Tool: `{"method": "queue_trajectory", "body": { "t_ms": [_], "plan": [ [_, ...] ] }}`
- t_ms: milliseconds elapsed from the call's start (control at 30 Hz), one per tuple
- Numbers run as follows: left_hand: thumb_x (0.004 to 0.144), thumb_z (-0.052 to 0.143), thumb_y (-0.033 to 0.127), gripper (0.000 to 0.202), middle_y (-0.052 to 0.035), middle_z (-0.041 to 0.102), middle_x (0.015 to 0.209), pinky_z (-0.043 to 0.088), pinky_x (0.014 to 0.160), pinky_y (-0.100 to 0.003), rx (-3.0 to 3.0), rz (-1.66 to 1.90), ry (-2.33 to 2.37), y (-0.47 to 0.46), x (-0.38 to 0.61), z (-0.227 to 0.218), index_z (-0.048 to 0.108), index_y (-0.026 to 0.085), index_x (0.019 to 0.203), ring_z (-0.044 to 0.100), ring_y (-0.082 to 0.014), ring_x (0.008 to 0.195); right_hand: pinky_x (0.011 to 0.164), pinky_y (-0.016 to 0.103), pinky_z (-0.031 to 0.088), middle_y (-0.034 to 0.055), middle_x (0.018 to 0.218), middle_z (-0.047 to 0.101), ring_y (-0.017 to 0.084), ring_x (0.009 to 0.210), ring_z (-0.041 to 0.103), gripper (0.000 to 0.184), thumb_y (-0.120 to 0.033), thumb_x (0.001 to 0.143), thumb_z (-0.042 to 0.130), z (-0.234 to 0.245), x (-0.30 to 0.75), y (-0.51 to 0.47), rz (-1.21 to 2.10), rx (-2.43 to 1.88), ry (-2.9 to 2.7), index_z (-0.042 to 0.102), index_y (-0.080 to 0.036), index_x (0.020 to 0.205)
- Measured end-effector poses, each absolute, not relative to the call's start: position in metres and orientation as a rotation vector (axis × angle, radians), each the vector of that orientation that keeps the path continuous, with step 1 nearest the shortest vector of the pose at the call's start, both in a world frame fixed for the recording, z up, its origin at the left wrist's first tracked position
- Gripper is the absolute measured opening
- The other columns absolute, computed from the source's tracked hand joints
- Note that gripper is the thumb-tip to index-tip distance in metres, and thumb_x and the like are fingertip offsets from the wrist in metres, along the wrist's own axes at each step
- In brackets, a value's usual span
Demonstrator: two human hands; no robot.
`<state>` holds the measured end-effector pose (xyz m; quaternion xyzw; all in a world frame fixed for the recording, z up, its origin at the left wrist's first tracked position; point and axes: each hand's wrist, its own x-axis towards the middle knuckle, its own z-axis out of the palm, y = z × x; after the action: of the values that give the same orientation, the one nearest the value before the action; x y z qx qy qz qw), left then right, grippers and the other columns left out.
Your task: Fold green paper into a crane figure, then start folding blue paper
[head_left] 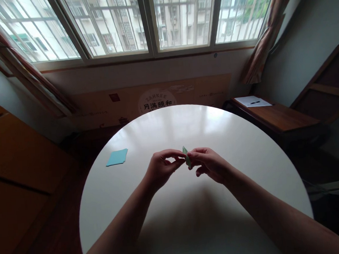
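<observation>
A small piece of folded green paper [186, 157] is held above the white round table [180, 118], its pointed end upward. My left hand [163, 167] pinches its left side between thumb and fingertips. From the other side, my right hand [208, 163] grips it with thumb and index finger, the lower fingers curled beneath. The fingertips cover part of the paper, so its full shape cannot be made out. Left of my hands, a small stack of light blue square paper [117, 157] lies flat on the table.
Beyond the table a printed board [184, 90] leans under the barred window [146, 23]. To the right stands a wooden side table [291, 113] bearing a white sheet [252, 101] with a dark pen-like object. A wooden cabinet [17, 174] is at the left.
</observation>
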<state>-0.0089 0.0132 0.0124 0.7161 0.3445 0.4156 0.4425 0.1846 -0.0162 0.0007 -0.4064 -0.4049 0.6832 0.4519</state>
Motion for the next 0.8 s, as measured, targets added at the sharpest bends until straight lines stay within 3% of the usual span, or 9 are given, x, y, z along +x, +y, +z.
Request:
{"method": "queue_trajectory", "body": {
  "t_ms": [267,467,667,800],
  "plan": [
    [0.078,0.076,0.031,0.020,-0.0069,0.072,0.076,0.047,0.042,-0.020,1.702,0.958,0.900,0.013,-0.007,0.013,0.077,0.013,0.087,0.060,-0.0135,0.058,0.046,0.020,0.044,0.0029,0.071,0.063,0.015,0.067,0.060,0.027,-0.040,0.074,0.080,0.000,0.181,-0.016,1.714,-0.978,-0.964,0.068,-0.016,0.073],
    [0.084,0.071,0.029,0.013,-0.0055,0.070,0.080,0.049,0.042,-0.020,1.790,1.074,0.871,0.012,-0.006,0.008,0.074,0.017,0.086,0.063,-0.0167,0.068,0.046,0.021,0.045,0.0023,0.071,0.062,0.015,0.067,0.060,0.026,-0.039,0.076,0.079,-0.001,0.177,-0.015,1.689,-0.964,-0.965,0.067,-0.017,0.074],
    [0.091,0.067,0.021,0.010,-0.0064,0.074,0.097,0.053,0.057,-0.021,2.176,1.182,0.763,0.011,-0.010,0.011,0.076,0.021,0.095,0.069,-0.0155,0.078,0.047,0.021,0.044,0.0011,0.068,0.062,0.015,0.065,0.060,0.023,-0.037,0.076,0.078,0.001,0.175,-0.018,1.686,-0.942,-0.901,0.066,-0.017,0.075],
    [0.090,0.067,0.017,0.012,-0.0061,0.075,0.098,0.054,0.062,-0.022,2.300,1.190,0.776,0.009,-0.010,0.015,0.076,0.022,0.096,0.070,-0.0151,0.078,0.048,0.022,0.045,0.0017,0.067,0.063,0.015,0.064,0.061,0.023,-0.037,0.078,0.076,0.000,0.173,-0.020,1.687,-0.934,-0.914,0.065,-0.017,0.075]
  ]
}}
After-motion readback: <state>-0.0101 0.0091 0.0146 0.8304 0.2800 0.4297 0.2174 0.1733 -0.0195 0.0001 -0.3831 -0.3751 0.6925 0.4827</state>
